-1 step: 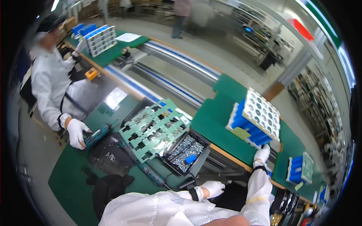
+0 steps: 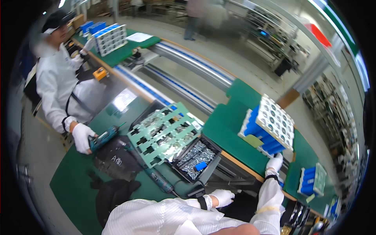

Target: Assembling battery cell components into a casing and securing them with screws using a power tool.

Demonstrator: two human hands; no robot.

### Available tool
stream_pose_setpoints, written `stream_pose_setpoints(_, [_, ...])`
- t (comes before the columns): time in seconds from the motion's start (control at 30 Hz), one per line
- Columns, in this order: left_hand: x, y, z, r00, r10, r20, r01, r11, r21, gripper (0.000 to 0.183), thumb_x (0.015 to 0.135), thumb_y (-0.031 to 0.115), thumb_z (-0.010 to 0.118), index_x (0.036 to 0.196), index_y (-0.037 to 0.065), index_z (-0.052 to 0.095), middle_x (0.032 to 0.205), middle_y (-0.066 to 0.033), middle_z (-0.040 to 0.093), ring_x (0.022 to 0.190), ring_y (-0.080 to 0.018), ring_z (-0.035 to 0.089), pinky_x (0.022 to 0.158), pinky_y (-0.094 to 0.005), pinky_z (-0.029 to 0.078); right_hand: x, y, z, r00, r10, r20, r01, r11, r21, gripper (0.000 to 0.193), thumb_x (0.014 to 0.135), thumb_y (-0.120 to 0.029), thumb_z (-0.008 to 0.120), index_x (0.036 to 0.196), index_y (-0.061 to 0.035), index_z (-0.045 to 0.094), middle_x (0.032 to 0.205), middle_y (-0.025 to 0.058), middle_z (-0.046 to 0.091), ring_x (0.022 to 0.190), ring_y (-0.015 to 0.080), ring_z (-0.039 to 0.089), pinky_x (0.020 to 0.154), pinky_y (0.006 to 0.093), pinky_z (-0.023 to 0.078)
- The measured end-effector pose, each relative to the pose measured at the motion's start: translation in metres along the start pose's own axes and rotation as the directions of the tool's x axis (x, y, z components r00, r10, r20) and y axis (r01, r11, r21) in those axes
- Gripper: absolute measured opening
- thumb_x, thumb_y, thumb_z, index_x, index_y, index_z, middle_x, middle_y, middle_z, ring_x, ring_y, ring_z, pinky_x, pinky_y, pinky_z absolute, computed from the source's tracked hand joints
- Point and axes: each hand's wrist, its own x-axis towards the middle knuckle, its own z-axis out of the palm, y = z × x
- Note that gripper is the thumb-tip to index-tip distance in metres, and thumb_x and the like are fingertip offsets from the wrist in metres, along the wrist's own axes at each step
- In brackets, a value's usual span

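Observation:
A battery pack (image 2: 270, 125) of blue cells between white plastic holders with round holes stands on the green bench to my right. My white-gloved right hand (image 2: 274, 162) is at its near lower corner, fingers closed on the edge; the fingertips are partly hidden by the pack. Close to my body, my gloved left hand (image 2: 223, 197) hangs beside the bench with fingers loosely stretched and nothing visible in it. Left of that hand sits a black bin (image 2: 199, 158) of small metal screws with a blue piece on top. Beside the bin lies a green slotted plate (image 2: 162, 135).
A power screwdriver (image 2: 158, 181) lies on the near bench. At the left, a co-worker's gloved hand (image 2: 83, 138) holds another screwdriver (image 2: 103, 138). Conveyor rails (image 2: 180, 64) run behind. A smaller blue-cell pack (image 2: 312, 180) stands far right; another pack (image 2: 111, 40) stands far left.
The whole view has shifted slightly, so things sit a little farther right. Both my hands keep nearly the same places, the right one still at the pack's corner.

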Motion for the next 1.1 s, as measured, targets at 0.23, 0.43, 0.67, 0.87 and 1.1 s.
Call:
stream_pose_setpoints(0.23, [0.000, 0.009, -0.004, 0.995, -0.042, 0.088, 0.044, 0.999, -0.016, 0.028, 0.087, 0.030, 0.059, 0.104, 0.009, 0.067, 0.095, -0.0170, 0.068, 0.089, -0.0370, 0.065, 0.078, -0.0464, 0.051, 0.019, 0.022, 0.011, 0.996, -0.089, -0.008, 0.090, 0.993, 0.076, 0.013, 0.079, 0.001, 0.060, 0.091, 0.0021, 0.063, 0.087, 0.0199, 0.066, 0.081, 0.0376, 0.062, 0.073, 0.0394, 0.046])
stream_pose_setpoints(0.43, [0.000, 0.001, -0.001, 0.998, -0.025, 0.061, 0.025, 1.000, 0.000, 0.028, 0.087, 0.031, 0.059, 0.102, 0.009, 0.067, 0.095, -0.0162, 0.068, 0.089, -0.0368, 0.065, 0.077, -0.0461, 0.051, 0.024, 0.033, 0.022, 0.984, -0.172, -0.039, 0.173, 0.985, 0.017, 0.014, 0.079, 0.004, 0.057, 0.092, 0.0033, 0.062, 0.091, 0.0215, 0.063, 0.085, 0.0408, 0.059, 0.076, 0.0422, 0.045])
stream_pose_setpoints(0.67, [0.002, 0.001, 0.002, 0.997, -0.052, 0.050, 0.053, 0.999, -0.011, 0.026, 0.086, 0.029, 0.058, 0.100, 0.009, 0.068, 0.094, -0.0166, 0.068, 0.088, -0.0369, 0.065, 0.077, -0.0465, 0.051, 0.028, 0.038, 0.023, 0.991, -0.131, 0.033, 0.132, 0.991, -0.016, 0.016, 0.080, 0.004, 0.056, 0.095, 0.0028, 0.062, 0.095, 0.0204, 0.063, 0.091, 0.0394, 0.058, 0.079, 0.0416, 0.044])
stream_pose_setpoints(0.87, [0.000, 0.006, -0.002, 0.999, -0.011, 0.045, 0.011, 1.000, 0.009, 0.024, 0.084, 0.026, 0.060, 0.095, 0.007, 0.068, 0.088, -0.0171, 0.068, 0.086, -0.0378, 0.065, 0.076, -0.0471, 0.052, 0.035, 0.053, 0.022, 0.995, -0.100, 0.016, 0.090, 0.951, 0.297, 0.020, 0.083, 0.002, 0.053, 0.101, 0.0032, 0.062, 0.098, 0.0186, 0.065, 0.092, 0.0347, 0.060, 0.082, 0.0376, 0.044])
stream_pose_setpoints(1.1, [-0.005, 0.005, -0.005, 1.000, -0.022, -0.018, 0.022, 1.000, -0.003, 0.024, 0.084, 0.027, 0.059, 0.094, 0.007, 0.068, 0.089, -0.0172, 0.068, 0.085, -0.0377, 0.066, 0.076, -0.0469, 0.052, 0.020, 0.020, 0.015, 0.991, -0.118, 0.065, 0.117, 0.993, 0.016, 0.019, 0.079, 0.005, 0.052, 0.096, 0.0026, 0.061, 0.095, 0.0199, 0.063, 0.091, 0.0393, 0.058, 0.081, 0.0413, 0.043])
